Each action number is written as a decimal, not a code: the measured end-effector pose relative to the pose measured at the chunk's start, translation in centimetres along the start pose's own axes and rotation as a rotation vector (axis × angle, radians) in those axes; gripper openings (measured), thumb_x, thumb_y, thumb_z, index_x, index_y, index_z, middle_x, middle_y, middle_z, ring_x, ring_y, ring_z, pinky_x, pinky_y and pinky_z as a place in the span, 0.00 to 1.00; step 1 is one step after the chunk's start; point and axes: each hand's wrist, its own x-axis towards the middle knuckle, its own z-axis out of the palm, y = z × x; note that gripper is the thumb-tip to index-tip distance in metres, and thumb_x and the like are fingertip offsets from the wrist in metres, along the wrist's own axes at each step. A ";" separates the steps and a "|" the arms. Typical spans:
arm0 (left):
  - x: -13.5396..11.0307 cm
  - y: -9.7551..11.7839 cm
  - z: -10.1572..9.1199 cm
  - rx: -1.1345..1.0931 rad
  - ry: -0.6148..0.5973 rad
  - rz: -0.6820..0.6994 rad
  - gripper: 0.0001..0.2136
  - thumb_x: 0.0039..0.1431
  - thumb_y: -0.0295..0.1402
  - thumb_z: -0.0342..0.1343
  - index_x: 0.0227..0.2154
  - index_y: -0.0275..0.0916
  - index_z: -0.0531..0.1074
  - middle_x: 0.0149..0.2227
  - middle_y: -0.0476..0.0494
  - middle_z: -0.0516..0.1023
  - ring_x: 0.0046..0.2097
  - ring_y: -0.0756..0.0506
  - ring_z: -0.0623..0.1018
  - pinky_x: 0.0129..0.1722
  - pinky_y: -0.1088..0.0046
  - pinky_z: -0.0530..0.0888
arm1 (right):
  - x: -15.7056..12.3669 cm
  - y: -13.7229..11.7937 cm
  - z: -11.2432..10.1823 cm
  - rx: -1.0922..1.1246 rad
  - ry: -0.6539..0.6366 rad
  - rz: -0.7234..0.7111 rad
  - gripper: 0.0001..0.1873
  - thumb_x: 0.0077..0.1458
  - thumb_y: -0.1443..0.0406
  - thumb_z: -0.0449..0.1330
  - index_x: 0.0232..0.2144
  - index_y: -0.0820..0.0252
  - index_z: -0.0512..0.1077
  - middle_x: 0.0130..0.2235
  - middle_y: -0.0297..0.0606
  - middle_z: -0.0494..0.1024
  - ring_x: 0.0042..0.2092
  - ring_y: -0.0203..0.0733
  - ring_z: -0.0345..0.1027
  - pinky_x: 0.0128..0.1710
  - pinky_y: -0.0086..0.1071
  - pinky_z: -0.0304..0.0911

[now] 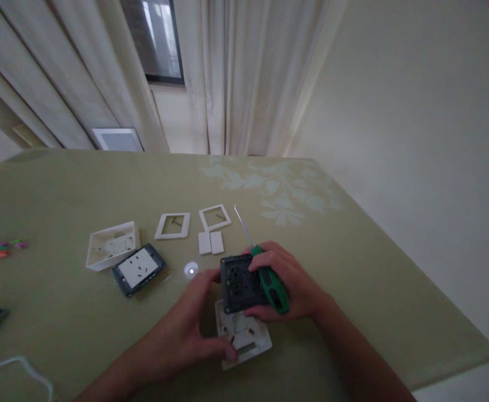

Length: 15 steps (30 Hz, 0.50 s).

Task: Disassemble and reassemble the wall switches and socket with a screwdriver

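My right hand (284,279) is closed around a green-handled screwdriver (273,287), its shaft pointing away to the upper left. The same hand also grips a dark switch module (238,282), its black back turned up. Beneath the module is a white wall box (248,338) with its open side up. My left hand (194,318) curls round the box's left side, thumb on its near part. The left fingertips lie at the module's left edge and are partly hidden.
Left of my hands lie a socket module (139,269) and another white box (113,245). Farther back are two white frames (158,230) with screws inside them, and two white switch rockers (211,243). A small round clear-white disc (191,270) is near my left hand. A white cable (22,363) lies front left.
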 end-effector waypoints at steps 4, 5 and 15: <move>-0.6 -0.1 1.1 0.399 -0.144 0.120 0.54 0.41 0.40 0.81 0.72 0.51 0.61 0.69 0.35 0.70 0.67 0.23 0.70 0.68 0.37 0.68 | -0.1 0.6 -0.6 -0.003 0.024 0.027 0.34 0.52 0.51 0.77 0.55 0.47 0.68 0.55 0.45 0.80 0.53 0.53 0.76 0.55 0.45 0.70; -0.6 -0.3 1.1 0.427 -0.135 0.134 0.52 0.45 0.35 0.78 0.72 0.51 0.59 0.69 0.34 0.70 0.67 0.25 0.71 0.68 0.39 0.70 | -0.1 0.7 -0.6 -0.012 0.017 0.028 0.34 0.52 0.50 0.77 0.55 0.47 0.68 0.54 0.45 0.80 0.53 0.53 0.76 0.55 0.45 0.70; 0.8 -3.4 -0.8 0.305 0.058 0.110 0.54 0.58 0.35 0.72 0.77 0.53 0.41 0.76 0.30 0.60 0.73 0.26 0.68 0.68 0.39 0.71 | -0.1 0.6 2.0 -0.150 -0.107 0.020 0.30 0.56 0.47 0.73 0.53 0.49 0.67 0.51 0.45 0.80 0.51 0.54 0.73 0.55 0.47 0.67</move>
